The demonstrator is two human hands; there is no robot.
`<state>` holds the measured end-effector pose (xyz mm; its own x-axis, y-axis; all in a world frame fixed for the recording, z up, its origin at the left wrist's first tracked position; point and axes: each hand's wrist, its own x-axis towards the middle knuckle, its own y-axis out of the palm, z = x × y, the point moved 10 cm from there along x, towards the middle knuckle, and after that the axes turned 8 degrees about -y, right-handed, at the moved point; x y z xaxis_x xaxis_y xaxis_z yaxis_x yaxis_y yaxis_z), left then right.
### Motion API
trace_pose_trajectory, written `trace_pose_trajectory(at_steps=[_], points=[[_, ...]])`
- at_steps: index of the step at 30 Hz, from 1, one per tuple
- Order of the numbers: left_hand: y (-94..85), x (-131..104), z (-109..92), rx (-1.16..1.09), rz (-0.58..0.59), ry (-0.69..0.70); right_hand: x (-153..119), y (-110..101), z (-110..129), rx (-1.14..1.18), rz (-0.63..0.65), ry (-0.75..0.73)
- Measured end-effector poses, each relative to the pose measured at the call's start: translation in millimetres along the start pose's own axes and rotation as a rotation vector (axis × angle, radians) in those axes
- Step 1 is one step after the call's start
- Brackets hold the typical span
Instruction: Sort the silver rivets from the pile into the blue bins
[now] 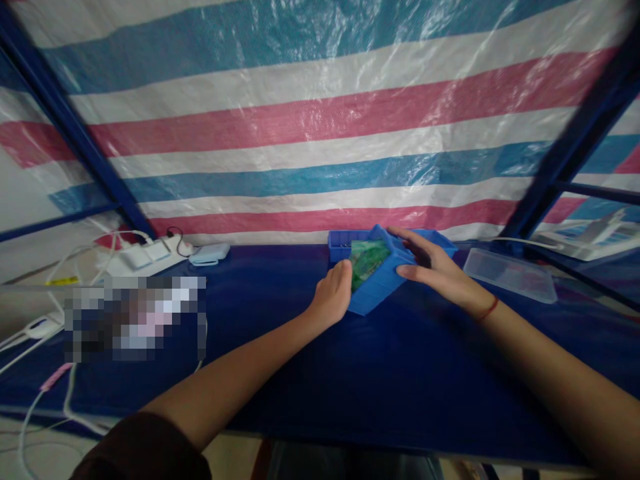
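My right hand (433,267) grips the upper right end of a blue plastic bin (383,280), thumb on its near side and fingers over the far edge. The bin is tilted above the table. A flat green piece (369,259) with a mottled, shiny face shows at the bin's open side; I cannot tell its exact kind. My left hand (333,293) is closed at the left edge of this green piece, its fingertips hidden. Behind the tilted bin another blue bin (340,245) stands on the table, partly covered by my right hand.
On the blue table (310,387), a clear plastic lid (510,275) lies at the right, near a white device (590,237). At the left are a white power strip (145,257), cables, a pale blue case (210,253) and a blurred-out object. A striped sheet (320,120) hangs behind.
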<state>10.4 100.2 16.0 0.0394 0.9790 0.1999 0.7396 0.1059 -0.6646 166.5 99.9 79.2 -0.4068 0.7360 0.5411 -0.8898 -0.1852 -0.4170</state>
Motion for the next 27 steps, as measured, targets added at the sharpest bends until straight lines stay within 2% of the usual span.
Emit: trace_pose_trajectory(at_steps=[4,7,9,13,16,20,23,27], points=[[3.4,-3.9,-4.4,-0.09,0.07,-0.041,-1.4,4.6,8.6,-0.05,-0.123,-0.079],[3.1,-4.6,1.1,-0.19,0.098,-0.079,-5.8,17.0,1.1,-0.046,-0.164,-0.064],[3.8,-4.1,4.1,-0.259,0.11,-0.08,-8.2,29.3,-3.6,-0.03,-0.135,-0.055],[-3.7,-3.7,-1.6,-0.401,0.051,0.033,-9.6,48.3,-0.8,0.008,-0.02,-0.058],[-9.3,-5.0,-2.7,-0.461,0.0,0.056,-8.0,44.8,7.8,-0.032,0.009,-0.058],[-11.5,-7.9,-6.9,-0.433,-0.034,0.097,-5.3,33.2,22.7,-0.266,0.034,-0.15],[-10.5,-6.7,-1.5,-0.396,-0.042,0.052,-4.9,31.7,28.8,-0.424,0.074,-0.214],[-20.1,-3.9,7.9,-0.365,-0.119,-0.011,-4.5,32.4,34.7,-0.501,0.123,-0.243]])
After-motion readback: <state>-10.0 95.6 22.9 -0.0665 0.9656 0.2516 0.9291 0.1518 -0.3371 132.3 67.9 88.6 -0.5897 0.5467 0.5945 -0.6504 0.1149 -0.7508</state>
